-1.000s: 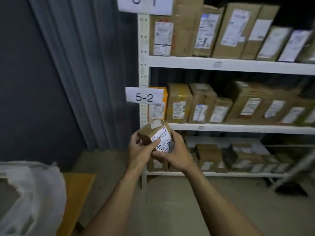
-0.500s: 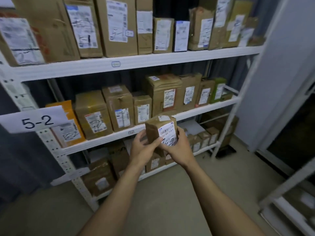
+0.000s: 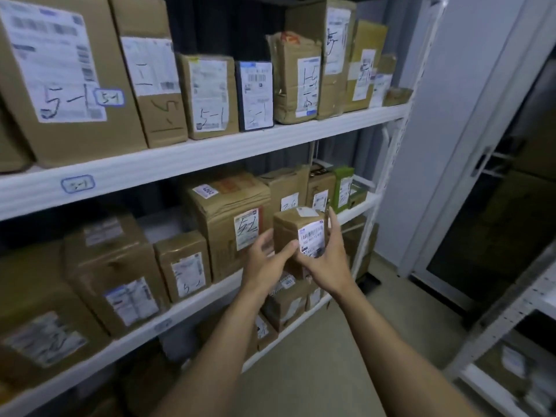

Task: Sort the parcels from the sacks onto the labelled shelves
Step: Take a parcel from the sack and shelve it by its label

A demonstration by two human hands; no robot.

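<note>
1. Nearest the camera, left hand (image 3: 264,261) and right hand (image 3: 329,263) both grip the parcel (image 3: 287,233), held before the middle shelf (image 3: 192,305).
2. Parcel stands upright, long axis vertical, label facing the viewer.
3. Middle shelf and upper shelf (image 3: 210,152) carry labelled boxes (image 3: 99,266).

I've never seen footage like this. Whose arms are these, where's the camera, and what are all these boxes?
No machine here: a person wears a wide-angle camera on the head, so you look down along their bare arms. The left hand and right hand together hold a small brown cardboard parcel with a white barcode label, in front of white metal shelves. The shelves carry rows of brown cardboard boxes; the large upper box is marked 5-1 by hand, a lower box 5-2. The job is sorting parcels onto matching shelves.
</note>
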